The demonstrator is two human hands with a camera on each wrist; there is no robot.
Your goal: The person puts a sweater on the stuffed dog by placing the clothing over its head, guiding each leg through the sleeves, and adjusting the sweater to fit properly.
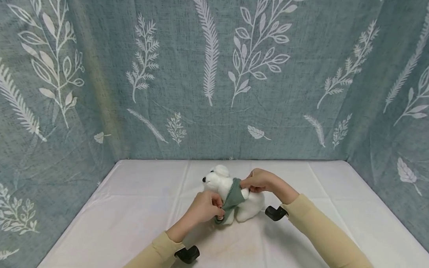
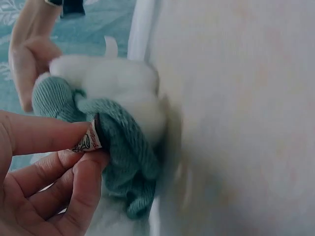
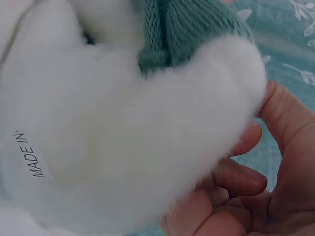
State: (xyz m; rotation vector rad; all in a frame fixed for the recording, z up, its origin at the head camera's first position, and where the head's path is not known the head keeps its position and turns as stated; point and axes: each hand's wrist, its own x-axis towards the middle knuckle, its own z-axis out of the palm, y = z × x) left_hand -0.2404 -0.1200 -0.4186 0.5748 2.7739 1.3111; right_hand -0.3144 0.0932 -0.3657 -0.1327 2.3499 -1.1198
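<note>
A white plush toy (image 1: 250,207) with a black nose sits on the table, its head turned to the left. It wears a green knitted sweater (image 1: 233,196). Between thumb and forefinger, my left hand (image 1: 204,206) pinches a small printed label (image 2: 90,138) at the sweater's edge. My right hand (image 1: 260,181) is at the toy's upper back, curled fingers at the sweater's upper edge beside a white limb (image 3: 231,73). The toy hides the right fingertips in the right wrist view. There, a white tag (image 3: 30,155) reading "MADE IN" shows on the toy.
A white cloth covers the table (image 1: 138,199). Blue-green curtains (image 1: 184,72) with white leaf prints stand behind it and along both sides. A black wrist camera (image 1: 187,255) sits under the left wrist, another black camera (image 1: 275,213) under the right.
</note>
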